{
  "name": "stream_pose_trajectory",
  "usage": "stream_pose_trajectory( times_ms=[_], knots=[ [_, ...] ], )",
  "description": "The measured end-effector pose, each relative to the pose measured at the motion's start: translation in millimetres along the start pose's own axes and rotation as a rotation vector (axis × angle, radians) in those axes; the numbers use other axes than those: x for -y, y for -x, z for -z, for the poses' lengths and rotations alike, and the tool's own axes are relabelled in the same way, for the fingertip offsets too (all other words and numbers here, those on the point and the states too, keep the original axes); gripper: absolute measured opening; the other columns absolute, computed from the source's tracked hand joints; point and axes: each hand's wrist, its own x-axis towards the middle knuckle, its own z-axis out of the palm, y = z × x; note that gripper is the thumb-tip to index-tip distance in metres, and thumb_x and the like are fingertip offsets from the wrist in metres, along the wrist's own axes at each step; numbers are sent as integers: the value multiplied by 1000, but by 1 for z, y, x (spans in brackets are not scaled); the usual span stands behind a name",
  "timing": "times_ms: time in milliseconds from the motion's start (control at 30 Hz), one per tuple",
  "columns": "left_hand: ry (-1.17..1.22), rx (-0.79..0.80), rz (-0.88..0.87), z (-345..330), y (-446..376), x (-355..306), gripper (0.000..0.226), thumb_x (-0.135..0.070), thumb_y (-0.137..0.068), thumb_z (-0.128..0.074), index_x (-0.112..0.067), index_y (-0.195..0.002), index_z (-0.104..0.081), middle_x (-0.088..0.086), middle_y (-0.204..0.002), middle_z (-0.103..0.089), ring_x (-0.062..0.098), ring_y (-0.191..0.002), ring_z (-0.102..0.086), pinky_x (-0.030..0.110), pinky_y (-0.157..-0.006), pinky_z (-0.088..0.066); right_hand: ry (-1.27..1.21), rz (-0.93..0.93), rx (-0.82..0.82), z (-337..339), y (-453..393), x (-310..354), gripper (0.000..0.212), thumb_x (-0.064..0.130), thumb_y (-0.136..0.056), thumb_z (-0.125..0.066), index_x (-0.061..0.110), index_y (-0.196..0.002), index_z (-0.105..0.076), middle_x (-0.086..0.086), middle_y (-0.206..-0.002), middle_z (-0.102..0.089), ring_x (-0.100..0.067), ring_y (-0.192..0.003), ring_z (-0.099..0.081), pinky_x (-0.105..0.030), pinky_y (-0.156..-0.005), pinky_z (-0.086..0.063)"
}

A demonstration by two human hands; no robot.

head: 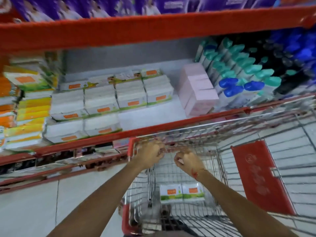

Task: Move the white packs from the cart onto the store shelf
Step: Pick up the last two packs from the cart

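Two white packs [182, 193] with orange labels and green bands lie side by side at the bottom of the wire cart [239, 134]. More of the same white packs [100, 100] are stacked in rows on the red-edged store shelf [153, 130], left of a bare patch of shelf. My left hand [150, 155] and my right hand [187, 160] hover over the cart's far rim, fingers curled, holding nothing I can make out. The view is blurred.
Pink packs [196, 93] stand right of the bare patch, then bottles with teal and blue caps [239, 77]. Yellow and orange packs [25, 113] fill the left. A red cart flap [258, 175] hangs at the right. Purple packages [102, 6] line the upper shelf.
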Motion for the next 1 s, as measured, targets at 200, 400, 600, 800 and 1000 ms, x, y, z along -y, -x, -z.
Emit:
stream_pose_trajectory(
  times_ms=[200, 400, 600, 800, 1000],
  knots=[
    [29, 246, 133, -75, -14, -3, 22, -21, -92, -52, -13, -108, -65, 6, -116, -67, 23, -108, -60, 28, -90, -45, 89, -138, 418, -47, 24, -59, 43, 28, -93, -55, 17, -134, -48, -8, -137, -51, -24, -131, -43, -34, -105, -41],
    [47, 418, 314, -153, -10, 2, 31, -16, -89, -57, -8, -119, -62, 10, -126, -61, 24, -116, -56, 33, -98, -46, 103, -183, 584, -100, 31, -96, 61, 30, -89, -62, 9, -141, -38, -10, -143, -44, -25, -134, -40, -34, -109, -41],
    [-47, 596, 328, -204, -6, 1, 74, -24, -81, -71, -8, -143, -34, 13, -148, -37, 28, -136, -37, 38, -112, -38, 120, -160, 646, -135, 24, -115, 59, 24, -84, -68, 8, -135, -41, -10, -137, -49, -25, -127, -47, -33, -104, -47],
    [-41, 522, 399, -224, -2, -3, 67, 6, -85, -55, -6, -144, -26, 17, -142, -42, 29, -130, -44, 37, -106, -44, 120, -166, 654, -150, 18, -115, 43, 22, -91, -61, 2, -125, -44, -14, -120, -63, -26, -106, -65, -31, -89, -56],
    [164, 449, 543, -203, 15, -9, 68, -14, -78, -72, -15, -135, -34, 10, -120, -62, 22, -104, -63, 26, -82, -57, 75, -128, 706, -132, 13, -99, 56, 26, -79, -73, 7, -122, -42, -10, -118, -63, -26, -106, -62, -33, -89, -55]
  ],
)
